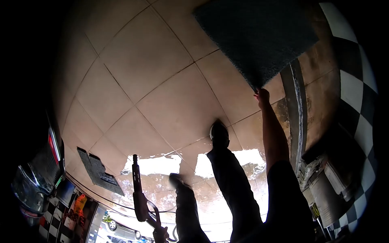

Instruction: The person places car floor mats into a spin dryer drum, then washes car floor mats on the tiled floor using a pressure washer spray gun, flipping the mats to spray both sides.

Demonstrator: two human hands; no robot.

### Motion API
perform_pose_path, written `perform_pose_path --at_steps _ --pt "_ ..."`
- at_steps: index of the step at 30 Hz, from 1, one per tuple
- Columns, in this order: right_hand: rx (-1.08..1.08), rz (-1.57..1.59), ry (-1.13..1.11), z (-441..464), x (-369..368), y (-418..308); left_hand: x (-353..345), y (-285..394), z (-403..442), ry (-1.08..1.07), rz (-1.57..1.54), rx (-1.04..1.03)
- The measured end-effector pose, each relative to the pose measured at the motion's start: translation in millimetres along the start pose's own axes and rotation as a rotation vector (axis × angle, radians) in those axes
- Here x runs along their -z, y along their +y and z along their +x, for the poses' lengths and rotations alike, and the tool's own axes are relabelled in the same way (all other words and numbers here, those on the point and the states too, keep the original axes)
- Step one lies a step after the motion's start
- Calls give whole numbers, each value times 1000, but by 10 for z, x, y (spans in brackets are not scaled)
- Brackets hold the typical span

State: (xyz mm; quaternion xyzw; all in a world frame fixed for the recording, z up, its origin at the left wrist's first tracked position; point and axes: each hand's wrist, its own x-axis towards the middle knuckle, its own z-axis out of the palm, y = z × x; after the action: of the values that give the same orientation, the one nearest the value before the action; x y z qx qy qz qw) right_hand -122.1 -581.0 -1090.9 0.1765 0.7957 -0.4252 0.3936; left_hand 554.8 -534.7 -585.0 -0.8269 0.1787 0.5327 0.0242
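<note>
My right hand (262,96), arm stretched forward, is closed on one corner of a dark blue-grey mat (259,36). The mat reaches away from it over the tiled floor; I cannot tell how much of it touches the tiles. Low in the view, my left hand (161,234) is wrapped round the grip of a pressure washer gun (141,206), partly in shadow. Its dark nozzle points forward along the floor. My two shoes stand between the hands, the right shoe (219,131) further forward and the left shoe (178,179) blurred.
A smaller dark mat (99,172) lies on the tiles at left. Behind it runs a thin hose (115,208). Wet, shiny floor surrounds my feet. A drain channel (299,109) runs along the right, near a checkered wall (351,93) and a grey cylinder (330,198).
</note>
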Motion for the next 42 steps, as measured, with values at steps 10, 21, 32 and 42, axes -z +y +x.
perform_pose_path --at_steps 10,21,32,42 --pt "234 82 -41 -1016 -249 -771 159 -67 -239 15 -35 5" --pt "237 725 -556 -4646 -2865 -1237 1240 -208 -706 -97 -102 -25" --pt "111 -254 -852 -8603 -1395 808 2012 -297 -596 -210 72 -536" --pt "58 -110 -588 -9285 -711 948 1543 -1178 -904 -613 92 -871"
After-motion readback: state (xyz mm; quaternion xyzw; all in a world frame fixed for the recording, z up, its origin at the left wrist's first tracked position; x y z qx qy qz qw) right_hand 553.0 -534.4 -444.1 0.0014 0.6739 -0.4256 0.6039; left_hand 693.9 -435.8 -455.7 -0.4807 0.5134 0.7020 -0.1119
